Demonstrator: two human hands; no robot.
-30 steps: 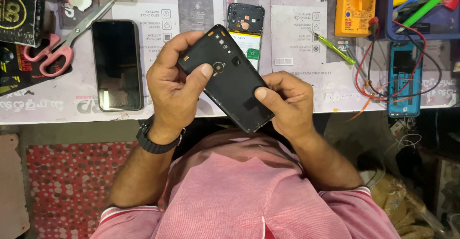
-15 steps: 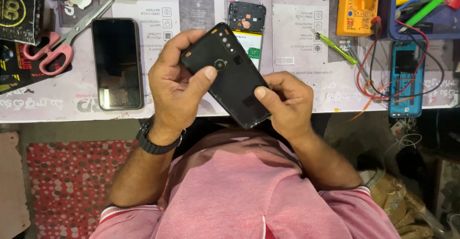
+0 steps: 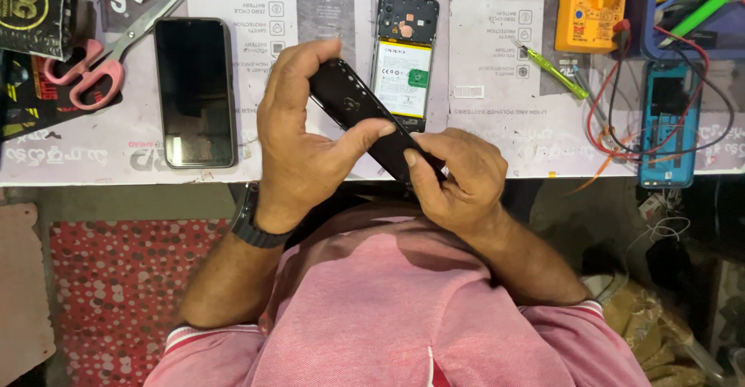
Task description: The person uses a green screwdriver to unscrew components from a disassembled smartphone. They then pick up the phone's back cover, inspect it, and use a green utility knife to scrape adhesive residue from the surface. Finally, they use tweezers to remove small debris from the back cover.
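In the head view, the black back cover [image 3: 365, 119] now shows mostly its edge, where a second ago its broad back with the camera hole faced the camera; it has tipped and turned in the hands. Its long axis runs diagonally, the far end up and left, the near end down and right, held above the near edge of the surface [image 3: 481, 135]. The left hand [image 3: 306, 150] has its grip clamped on the cover's far half, thumb pressed against the side. The right hand [image 3: 454, 177] pinches the near end, fingers closed on it. Just beyond lies an opened phone [image 3: 405, 53] with its battery exposed; a dark phone [image 3: 194, 92] and pink-handled scissors [image 3: 97, 65] lie left, a yellow multimeter [image 3: 590, 6] far right.
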